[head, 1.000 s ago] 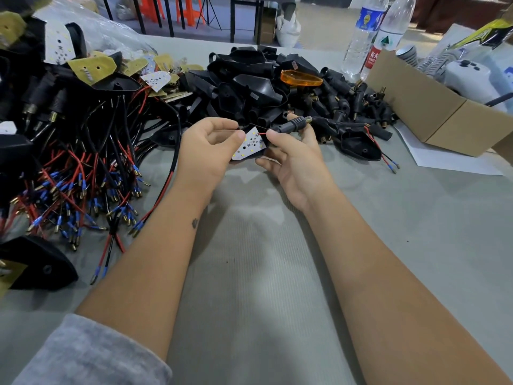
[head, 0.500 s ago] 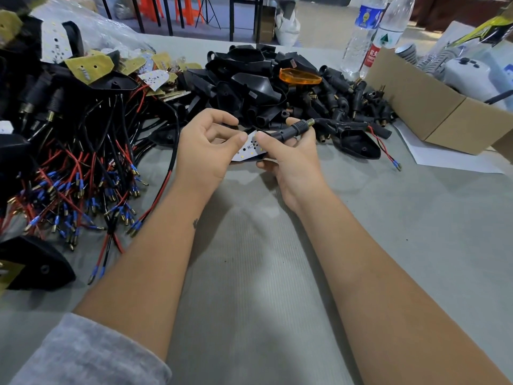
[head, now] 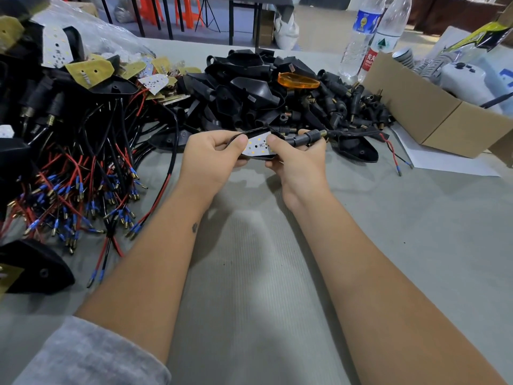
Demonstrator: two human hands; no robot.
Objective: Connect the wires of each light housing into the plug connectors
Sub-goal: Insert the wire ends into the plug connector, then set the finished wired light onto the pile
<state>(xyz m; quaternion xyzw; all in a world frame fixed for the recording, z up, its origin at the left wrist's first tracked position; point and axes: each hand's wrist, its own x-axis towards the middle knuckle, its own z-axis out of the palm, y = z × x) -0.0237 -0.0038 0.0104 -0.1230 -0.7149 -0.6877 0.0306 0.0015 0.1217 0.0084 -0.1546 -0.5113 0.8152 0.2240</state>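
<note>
My two hands have drawn together over the last second: a moment ago my thumbs sat apart on either side of the little white light board, and now both thumbs press its top while my fingers curl under it. My left hand grips the board's left end, with a loop of black wire arching over my thumb. My right hand grips the right end and also holds the black plug, its brass tip pointing right. I judge that the wires are being fed into the plug, though the joint itself is hidden behind my fingers.

The grey table gives open room toward me and to my right. To my left the tangle of red and black wires lies close, the heap of black housings sits just beyond my knuckles, and the cardboard box bounds the far right.
</note>
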